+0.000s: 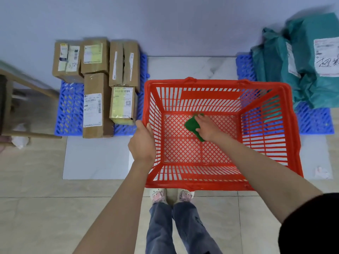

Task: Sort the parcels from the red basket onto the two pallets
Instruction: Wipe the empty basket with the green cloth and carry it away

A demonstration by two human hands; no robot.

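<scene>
The red basket (218, 182) stands on the floor in front of me. A small green parcel (190, 125) lies on its mesh bottom, and my right hand (206, 128) reaches in and grips it. My left hand (143, 142) holds the basket's left rim. To the left, a blue pallet (68, 109) carries several brown cardboard boxes (93, 105) with labels. On the right, a second blue pallet (315, 121) bears a pile of teal plastic mailer bags (300, 61).
A wooden stool or frame (11, 107) stands at the far left beside the box pallet. A white marble-look floor panel (97, 158) lies under the basket and between the pallets. My feet in slippers (171, 196) are just behind the basket.
</scene>
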